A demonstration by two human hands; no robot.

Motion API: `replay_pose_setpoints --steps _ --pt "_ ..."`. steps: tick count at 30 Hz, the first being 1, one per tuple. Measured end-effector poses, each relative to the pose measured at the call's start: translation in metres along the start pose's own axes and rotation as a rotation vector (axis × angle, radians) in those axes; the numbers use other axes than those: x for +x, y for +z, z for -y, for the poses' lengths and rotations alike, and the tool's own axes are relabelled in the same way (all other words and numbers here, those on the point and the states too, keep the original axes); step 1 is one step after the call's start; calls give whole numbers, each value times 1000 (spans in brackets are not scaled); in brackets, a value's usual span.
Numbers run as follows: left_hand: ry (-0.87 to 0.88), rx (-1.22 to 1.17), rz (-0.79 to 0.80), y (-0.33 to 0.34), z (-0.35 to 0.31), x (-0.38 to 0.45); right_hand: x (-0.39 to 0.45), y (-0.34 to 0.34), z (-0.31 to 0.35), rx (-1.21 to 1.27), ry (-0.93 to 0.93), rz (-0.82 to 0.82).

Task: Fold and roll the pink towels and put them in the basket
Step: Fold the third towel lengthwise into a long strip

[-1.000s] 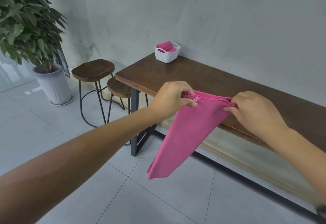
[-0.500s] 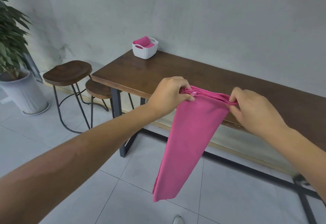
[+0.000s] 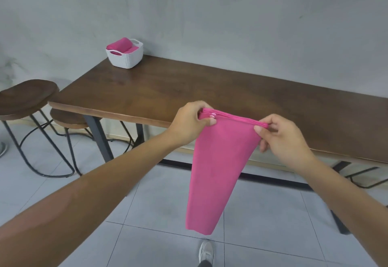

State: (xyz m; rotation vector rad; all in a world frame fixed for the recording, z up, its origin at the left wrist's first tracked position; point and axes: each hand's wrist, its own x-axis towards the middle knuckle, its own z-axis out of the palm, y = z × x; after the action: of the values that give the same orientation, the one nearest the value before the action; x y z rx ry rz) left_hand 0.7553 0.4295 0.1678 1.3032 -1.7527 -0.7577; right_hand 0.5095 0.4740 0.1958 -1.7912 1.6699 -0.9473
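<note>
1. In the head view, I saw my left hand (image 3: 189,123) pinching the left end of the top edge of a pink towel (image 3: 218,168), with the thumb in front and the fingers curled behind the cloth.
2. My right hand (image 3: 281,138) pinched the right end of the same edge between thumb and forefinger; the other fingers were loosely curled below.
3. The towel was folded in several layers, which showed as thin lines along the top edge. It hung straight down from both hands in the air, in front of the near edge of the wooden table (image 3: 189,90), and it became narrower toward its lower end.
4. The lower end of the towel hung above the grey tiled floor (image 3: 147,245), just over a white shoe (image 3: 206,252) at the bottom of the picture.
5. A white basket (image 3: 126,58) stood on the far left corner of the table, near the grey wall (image 3: 231,14). It was well apart from the hands.
6. Inside the basket lay rolled pink towels (image 3: 119,44); I could not tell how many exactly.
7. Two dark stools (image 3: 25,96) stood at the left end of the table, one partly under the tabletop.
</note>
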Motion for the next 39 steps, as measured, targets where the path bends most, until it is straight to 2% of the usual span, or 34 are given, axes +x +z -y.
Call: replay_pose_setpoints --steps 4,6,9,13,19,25,32,39 --pt "28 55 -27 32 6 27 23 12 -26 403 171 -49" --pt "24 -2 -51 49 5 43 39 17 -37 497 175 -120" --pt "-70 -215 -22 74 4 71 69 21 -58 595 163 -215" --pt "-133 -352 -102 115 21 114 106 29 -90 680 148 -239" --pt "-220 -296 -187 165 52 156 152 51 -136 726 168 -295" --pt "-325 -298 -315 203 69 183 193 68 -162 788 286 -313" --pt "-446 -196 -433 233 98 191 218 91 -197 689 298 -302" --pt "-407 -147 -454 235 114 220 254 103 -211 675 286 -320"
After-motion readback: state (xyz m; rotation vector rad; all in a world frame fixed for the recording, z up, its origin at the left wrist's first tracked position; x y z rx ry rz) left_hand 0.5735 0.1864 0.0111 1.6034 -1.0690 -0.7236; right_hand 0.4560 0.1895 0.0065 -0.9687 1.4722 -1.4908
